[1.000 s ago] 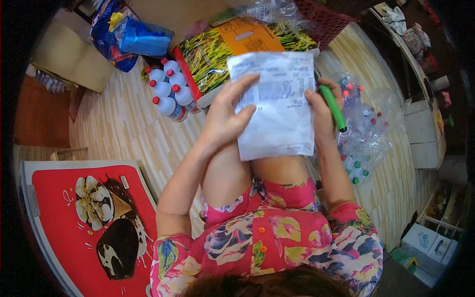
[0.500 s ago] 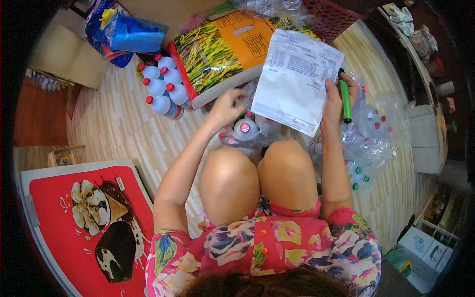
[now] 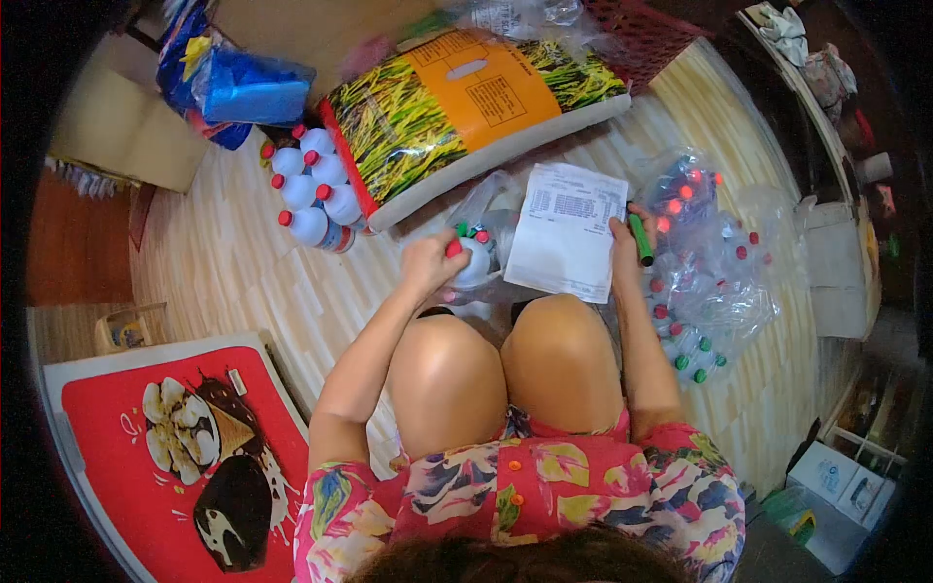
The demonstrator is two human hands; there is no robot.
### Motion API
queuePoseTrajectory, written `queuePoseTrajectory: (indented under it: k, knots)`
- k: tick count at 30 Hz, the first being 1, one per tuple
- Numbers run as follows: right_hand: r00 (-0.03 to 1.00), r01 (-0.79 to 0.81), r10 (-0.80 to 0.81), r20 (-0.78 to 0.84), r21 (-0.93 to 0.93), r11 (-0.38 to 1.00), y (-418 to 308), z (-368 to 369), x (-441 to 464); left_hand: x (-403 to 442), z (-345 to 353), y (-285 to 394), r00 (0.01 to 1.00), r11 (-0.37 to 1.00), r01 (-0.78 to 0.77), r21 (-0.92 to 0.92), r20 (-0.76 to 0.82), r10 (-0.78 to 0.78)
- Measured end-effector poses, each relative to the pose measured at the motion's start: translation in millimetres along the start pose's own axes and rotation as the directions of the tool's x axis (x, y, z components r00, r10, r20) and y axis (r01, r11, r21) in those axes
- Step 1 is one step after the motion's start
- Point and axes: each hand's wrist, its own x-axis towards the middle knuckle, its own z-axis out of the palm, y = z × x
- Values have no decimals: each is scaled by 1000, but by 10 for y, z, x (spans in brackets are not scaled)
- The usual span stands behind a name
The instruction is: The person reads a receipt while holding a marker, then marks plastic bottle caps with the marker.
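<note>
My left hand (image 3: 425, 267) is closed around the red-capped neck of a white bottle (image 3: 474, 266) in front of my knees. Beside that bottle, clear plastic wrap (image 3: 482, 199) surrounds other bottles with green and red caps, partly hidden. In my right hand (image 3: 625, 243) are a printed paper receipt (image 3: 567, 233) and a green marker (image 3: 639, 239). The receipt is held by its right edge and covers part of the floor and plastic; the marker sits between the fingers, its dark end pointing toward me.
A large sack with a rice-plant print (image 3: 408, 126) lies ahead, with several red-capped white bottles (image 3: 309, 225) at its left. Plastic-wrapped bottles (image 3: 714, 253) stand to my right. A red ice-cream-printed chest lid (image 3: 107, 418) is at lower left; a maroon basket (image 3: 646, 34) is at the back.
My left hand has come down and taken hold of the white bottle by its cap. My right hand has lowered the receipt and marker toward my knees.
</note>
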Motion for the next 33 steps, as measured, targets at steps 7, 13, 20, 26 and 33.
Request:
queuePoseTrajectory:
  k: [7, 13, 20, 26, 33]
  knots:
    - [979, 201, -195, 51, -329, 923, 646, -442, 76, 28, -966, 690, 951, 987, -153, 52, -265, 161]
    - [919, 395, -346, 190, -431, 811, 1262, -591, 38, -182, -1698, 1222, 908, 987, -157, -34, -398, 131]
    - [966, 200, -6, 259, -732, 651, 1182, -654, -186, -705, -2171, 1792, 833, 939, -111, -326, -546, -91]
    - [941, 209, 24, 337, -637, 742, 727, -506, -217, -1245, -1911, 1780, 770, 842, -98, -530, -576, -273]
    - [936, 178, 57, 349, -605, 776, 675, -437, 4, -1899, -1568, 1589, 665, 767, -46, -640, -592, -455]
